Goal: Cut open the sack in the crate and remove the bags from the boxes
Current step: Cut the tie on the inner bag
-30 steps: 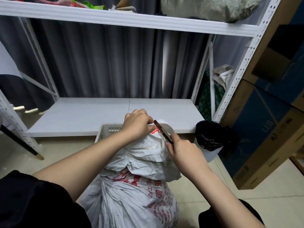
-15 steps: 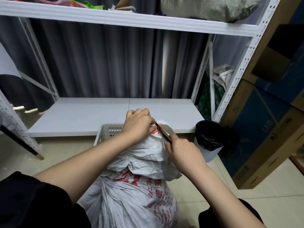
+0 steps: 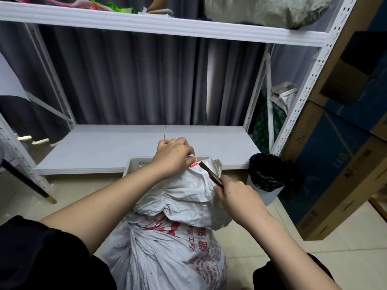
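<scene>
Change: the blade tip of the knife (image 3: 210, 173) has been drawn a little away from the left hand (image 3: 172, 157) since the earlier frames; the sack top has been lifted slightly.
Progress: the sack (image 3: 178, 227) is judged not yet opened; its neck looks tied. No boxes or bags are seen, so their removal is left.
Left hand: fingers are curled tight round the bunched sack top, which is held up.
Right hand (image 3: 238, 198): the knife handle is gripped; the blade lies against the sack just beside the left fingers.
Sack: it stands in the crate (image 3: 139, 163), whose rim shows behind it.
</scene>
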A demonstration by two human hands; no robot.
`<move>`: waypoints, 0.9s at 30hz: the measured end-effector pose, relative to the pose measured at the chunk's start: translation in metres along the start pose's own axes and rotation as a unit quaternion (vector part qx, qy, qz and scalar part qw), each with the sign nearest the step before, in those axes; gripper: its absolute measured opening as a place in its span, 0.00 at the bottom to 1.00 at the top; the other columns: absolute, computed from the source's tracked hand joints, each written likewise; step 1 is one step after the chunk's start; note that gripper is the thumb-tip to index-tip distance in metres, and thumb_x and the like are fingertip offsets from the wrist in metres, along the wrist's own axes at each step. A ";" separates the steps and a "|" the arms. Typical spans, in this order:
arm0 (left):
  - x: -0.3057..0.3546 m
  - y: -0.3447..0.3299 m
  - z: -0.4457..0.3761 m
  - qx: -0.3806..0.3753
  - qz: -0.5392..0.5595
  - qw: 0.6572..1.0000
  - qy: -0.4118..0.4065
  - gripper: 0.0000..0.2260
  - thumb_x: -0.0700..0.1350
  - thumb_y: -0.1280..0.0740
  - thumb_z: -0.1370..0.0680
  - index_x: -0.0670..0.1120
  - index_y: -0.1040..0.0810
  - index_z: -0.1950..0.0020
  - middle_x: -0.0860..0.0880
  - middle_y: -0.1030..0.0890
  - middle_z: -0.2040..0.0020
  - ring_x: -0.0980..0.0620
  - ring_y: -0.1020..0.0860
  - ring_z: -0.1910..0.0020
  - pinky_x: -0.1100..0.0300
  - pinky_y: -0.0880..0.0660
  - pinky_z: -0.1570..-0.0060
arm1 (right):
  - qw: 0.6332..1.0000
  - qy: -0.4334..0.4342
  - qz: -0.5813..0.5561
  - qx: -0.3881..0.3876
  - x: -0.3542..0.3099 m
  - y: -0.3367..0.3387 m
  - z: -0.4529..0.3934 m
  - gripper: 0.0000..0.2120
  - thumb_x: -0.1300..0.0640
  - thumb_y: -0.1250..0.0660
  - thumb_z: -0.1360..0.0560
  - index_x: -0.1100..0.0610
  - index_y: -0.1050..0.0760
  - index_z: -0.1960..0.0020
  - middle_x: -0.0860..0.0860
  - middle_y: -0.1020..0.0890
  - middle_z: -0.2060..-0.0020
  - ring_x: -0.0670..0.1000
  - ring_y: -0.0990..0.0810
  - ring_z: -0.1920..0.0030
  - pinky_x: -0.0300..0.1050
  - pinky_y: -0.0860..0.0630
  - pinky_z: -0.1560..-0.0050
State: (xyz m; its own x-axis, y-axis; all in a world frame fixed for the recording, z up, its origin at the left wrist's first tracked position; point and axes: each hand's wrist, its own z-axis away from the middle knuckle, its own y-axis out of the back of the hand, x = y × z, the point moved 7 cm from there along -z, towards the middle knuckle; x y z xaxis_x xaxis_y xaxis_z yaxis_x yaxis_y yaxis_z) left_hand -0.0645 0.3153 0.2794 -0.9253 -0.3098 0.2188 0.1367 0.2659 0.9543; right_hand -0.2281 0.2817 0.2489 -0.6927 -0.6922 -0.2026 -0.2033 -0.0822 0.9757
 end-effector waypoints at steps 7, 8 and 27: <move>-0.003 -0.033 0.001 -0.075 0.044 0.996 0.027 0.20 0.53 0.40 0.21 0.47 0.34 0.32 0.46 0.27 0.33 0.46 0.30 0.33 0.51 0.37 0.34 | 0.926 -0.066 -0.372 -0.026 0.032 -0.022 -0.021 0.08 0.50 0.41 0.21 0.54 0.30 0.51 0.53 0.23 0.69 0.50 0.27 0.75 0.41 0.32 0.72; -0.002 -0.040 0.000 -0.089 0.085 0.992 0.033 0.23 0.53 0.38 0.21 0.47 0.37 0.29 0.46 0.30 0.30 0.46 0.31 0.31 0.51 0.36 0.33 | 0.892 -0.083 -0.442 -0.043 0.034 -0.028 -0.022 0.09 0.52 0.40 0.20 0.58 0.29 0.50 0.53 0.24 0.71 0.48 0.31 0.79 0.38 0.35 0.77; 0.085 -0.096 -0.014 -0.142 0.622 0.750 0.172 0.05 0.43 0.40 0.19 0.46 0.27 0.54 0.49 0.23 0.66 0.56 0.26 0.74 0.66 0.23 0.71 | 0.667 -0.163 -0.726 -0.035 0.062 -0.040 -0.036 0.07 0.58 0.45 0.20 0.60 0.32 0.53 0.55 0.24 0.73 0.46 0.35 0.82 0.31 0.44 0.82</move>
State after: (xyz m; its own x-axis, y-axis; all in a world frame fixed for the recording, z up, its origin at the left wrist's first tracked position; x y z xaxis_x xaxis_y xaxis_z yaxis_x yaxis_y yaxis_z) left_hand -0.1507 0.2504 0.2094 0.1206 -0.2124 0.9697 0.9343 0.3545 -0.0386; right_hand -0.2378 0.2163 0.2000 0.0842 0.3460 -0.9345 -0.7985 -0.5375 -0.2710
